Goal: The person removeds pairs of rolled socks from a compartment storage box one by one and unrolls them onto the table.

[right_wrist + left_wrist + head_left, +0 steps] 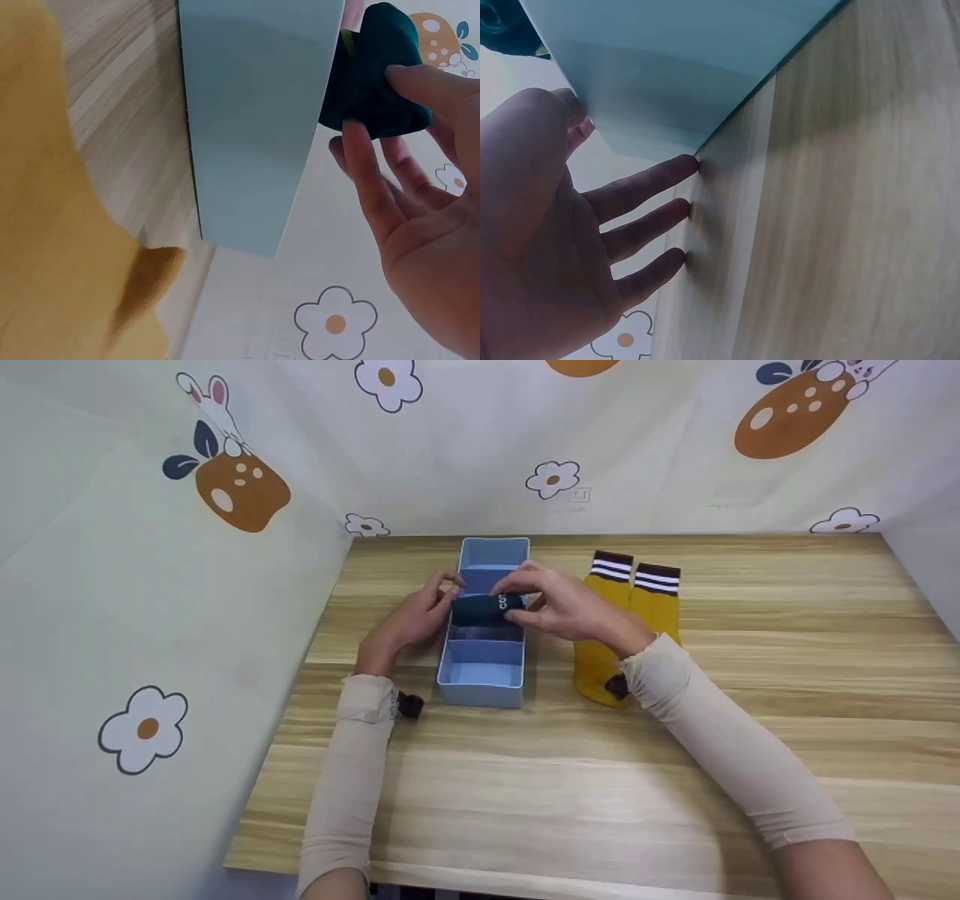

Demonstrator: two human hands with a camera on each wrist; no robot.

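A dark green rolled-up sock (pixel 478 610) with white lettering lies crosswise at the top of a light blue divided box (pixel 480 696). My right hand (pixel 566 604) pinches its right end between thumb and fingers. In the right wrist view, the green roll (pixel 379 82) shows above the box's rim with my fingertips around it. My left hand (pixel 412 619) is at the box's left side. The left wrist view shows several of its fingers (pixel 641 184) spread, with fingertips at the tabletop beside the box's lower edge. The thumb is up by the rim.
A pair of mustard yellow socks (pixel 656 611) with dark and white striped cuffs lies flat right of the box, partly under my right forearm. The wooden table (pixel 555 787) meets a patterned wall covering (pixel 637 472) at the back and left.
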